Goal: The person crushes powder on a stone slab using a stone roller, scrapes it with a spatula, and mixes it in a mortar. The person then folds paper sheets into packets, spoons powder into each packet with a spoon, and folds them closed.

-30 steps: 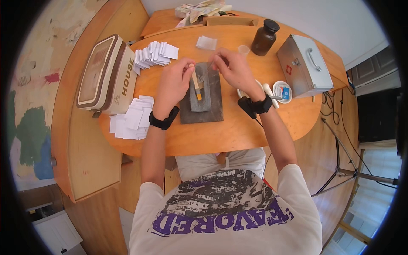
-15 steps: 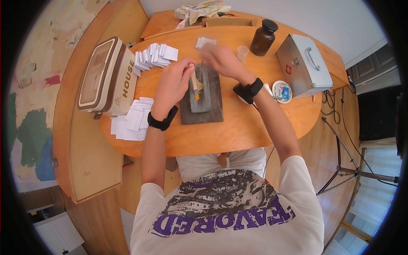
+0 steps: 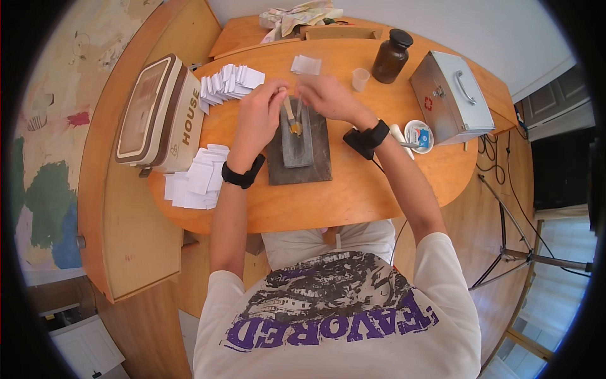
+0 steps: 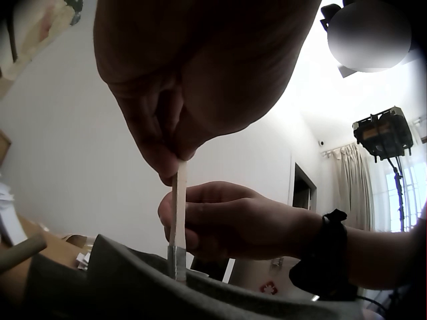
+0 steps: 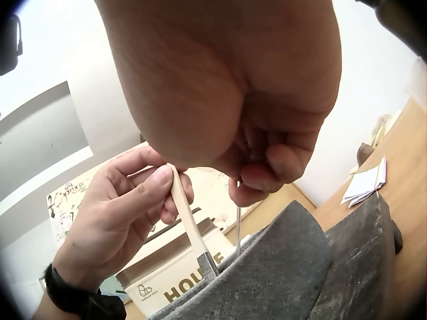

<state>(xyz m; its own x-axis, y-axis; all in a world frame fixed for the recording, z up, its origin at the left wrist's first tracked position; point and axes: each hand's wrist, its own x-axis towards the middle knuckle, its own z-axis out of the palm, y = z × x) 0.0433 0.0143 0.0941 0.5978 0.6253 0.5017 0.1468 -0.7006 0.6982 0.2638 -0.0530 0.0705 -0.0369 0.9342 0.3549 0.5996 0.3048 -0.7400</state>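
Observation:
My left hand (image 3: 255, 120) pinches the wooden handle of a flat brush (image 5: 190, 220) near its top end. The brush points down, its yellow bristles inside a grey stone trough (image 3: 297, 156). A dark flat slab (image 3: 322, 172) lies under the trough. Over the trough's far end, my right hand (image 3: 334, 100) pinches a thin metal rod (image 5: 238, 230) between thumb and fingertips. The rod's lower end is hidden behind the trough wall in the right wrist view. Close beside each other, both hands stay above the trough.
Folded white papers (image 3: 230, 81) and a second stack (image 3: 196, 180) lie left, beside a HOUSE box (image 3: 183, 123). Glassine slips (image 3: 306, 64) lie at the back. To the right stand a plastic cup (image 3: 360, 79), dark bottle (image 3: 392, 60), metal case (image 3: 445, 101) and white bowl (image 3: 411, 126).
My right hand has moved left, closer to the left hand, and turned. The brush's bristles have shifted slightly toward the trough's far end.

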